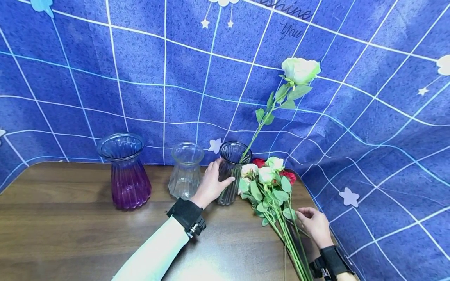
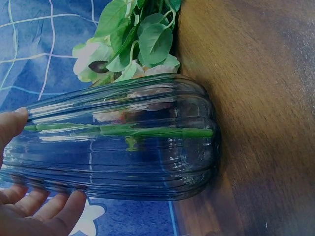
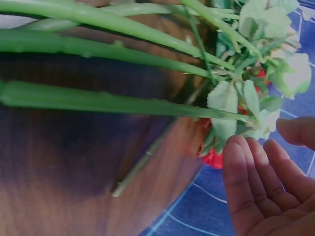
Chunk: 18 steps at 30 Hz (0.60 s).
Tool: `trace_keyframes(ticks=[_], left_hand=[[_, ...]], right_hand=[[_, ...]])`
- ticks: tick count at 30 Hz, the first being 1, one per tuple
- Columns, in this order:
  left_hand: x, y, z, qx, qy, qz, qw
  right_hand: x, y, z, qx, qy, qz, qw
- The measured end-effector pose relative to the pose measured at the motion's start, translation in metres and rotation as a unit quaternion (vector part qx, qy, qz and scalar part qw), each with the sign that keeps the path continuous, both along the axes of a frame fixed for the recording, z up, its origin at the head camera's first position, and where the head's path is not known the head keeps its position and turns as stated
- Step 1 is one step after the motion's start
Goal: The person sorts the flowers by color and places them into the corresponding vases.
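My left hand [image 1: 212, 183] holds the side of a dark grey ribbed glass vase [image 1: 228, 191], thumb on one side and fingers on the other. One white rose [image 1: 300, 71] leans out of this vase to the right, and its green stem [image 2: 147, 132] shows through the glass down to the base. Right of the vase lies a bunch of white and red roses [image 1: 272, 195] with long green stems. My right hand [image 1: 314, 225] is beside their leaves, thumb and fingers apart in the right wrist view, with nothing held between them.
A clear glass vase [image 1: 186, 177] stands just left of the grey one. Farther left is a blue and purple glass vase [image 1: 130, 183]. All stand on a brown wooden table [image 1: 70, 234], with a blue patterned cloth [image 1: 147, 78] hanging behind and at the right.
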<state>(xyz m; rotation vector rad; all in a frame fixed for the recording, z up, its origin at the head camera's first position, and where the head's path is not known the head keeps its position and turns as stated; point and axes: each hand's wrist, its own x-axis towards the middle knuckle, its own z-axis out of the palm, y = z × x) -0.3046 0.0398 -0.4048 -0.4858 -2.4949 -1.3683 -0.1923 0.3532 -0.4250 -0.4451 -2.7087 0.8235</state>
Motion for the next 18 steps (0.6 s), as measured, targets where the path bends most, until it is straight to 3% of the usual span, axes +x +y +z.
trace_keyframes(ticks=[10, 18], left_hand=[[0.002, -0.001, 0.002, 0.005, 0.011, -0.004, 0.9999], [0.000, 0.000, 0.000, -0.008, 0.010, 0.002, 0.9999]], right_hand=[[0.001, 0.001, -0.016, -0.027, -0.050, 0.006, 0.998], [-0.005, 0.002, -0.025, -0.009, -0.063, 0.013, 0.998]])
